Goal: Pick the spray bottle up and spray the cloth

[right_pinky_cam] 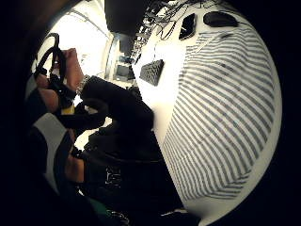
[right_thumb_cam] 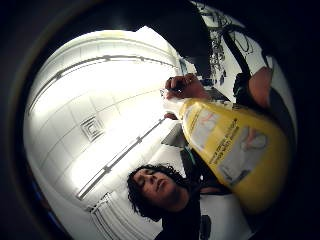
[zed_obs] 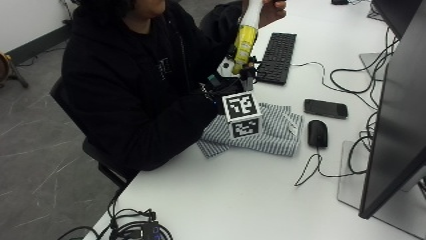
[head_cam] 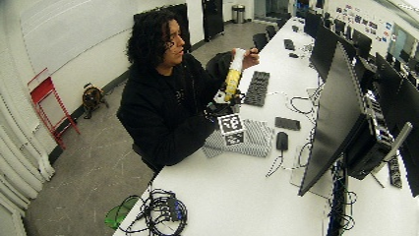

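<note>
In the outside view a person holds a spray bottle (zed_obs: 245, 37) of yellow liquid upright above the table's near edge. Their bare left hand (zed_obs: 273, 9) grips its white spray head. My gloved right hand (zed_obs: 225, 92) is at the bottle's base, mostly hidden behind the wrist gear; its fingers (right_pinky_cam: 68, 66) look curled. The thumb side palm view is largely filled by the bottle (right_thumb_cam: 235, 145), with the bare hand (right_thumb_cam: 185, 86) at its top. The striped grey-and-white cloth (zed_obs: 273, 135) lies folded on the white table (zed_obs: 233, 195) under my hand, and it also shows as the cloth (right_pinky_cam: 225, 108).
A black keyboard (zed_obs: 277, 56) lies beyond the bottle. A phone (zed_obs: 325, 108) and a mouse (zed_obs: 317, 133) sit just past the cloth, and a large monitor (zed_obs: 393, 125) stands behind them. Cables (zed_obs: 130, 227) bunch at the table's near corner.
</note>
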Available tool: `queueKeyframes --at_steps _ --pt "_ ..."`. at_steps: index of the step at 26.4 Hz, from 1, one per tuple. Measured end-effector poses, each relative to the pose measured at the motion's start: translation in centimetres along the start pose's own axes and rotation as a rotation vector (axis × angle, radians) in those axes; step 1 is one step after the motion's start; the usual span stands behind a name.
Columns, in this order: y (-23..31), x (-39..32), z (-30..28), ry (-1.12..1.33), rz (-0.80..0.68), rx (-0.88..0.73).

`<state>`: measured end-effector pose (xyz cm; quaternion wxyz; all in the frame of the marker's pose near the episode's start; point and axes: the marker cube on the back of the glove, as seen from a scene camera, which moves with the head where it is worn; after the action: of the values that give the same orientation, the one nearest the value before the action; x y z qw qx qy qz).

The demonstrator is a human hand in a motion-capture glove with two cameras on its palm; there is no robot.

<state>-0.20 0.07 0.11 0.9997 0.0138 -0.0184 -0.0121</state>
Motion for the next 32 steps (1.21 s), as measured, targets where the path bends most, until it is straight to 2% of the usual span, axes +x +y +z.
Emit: queueKeyframes --at_steps 9,19,27,32 --pt "1.9 -3.0 0.8 -0.089 -0.197 0.108" --pt "3.0 -4.7 0.9 0.084 -0.372 0.187" --pt "2.4 -4.1 0.3 0.078 -0.343 0.21" --pt "1.5 -2.6 -2.0 -0.004 -0.234 0.237"
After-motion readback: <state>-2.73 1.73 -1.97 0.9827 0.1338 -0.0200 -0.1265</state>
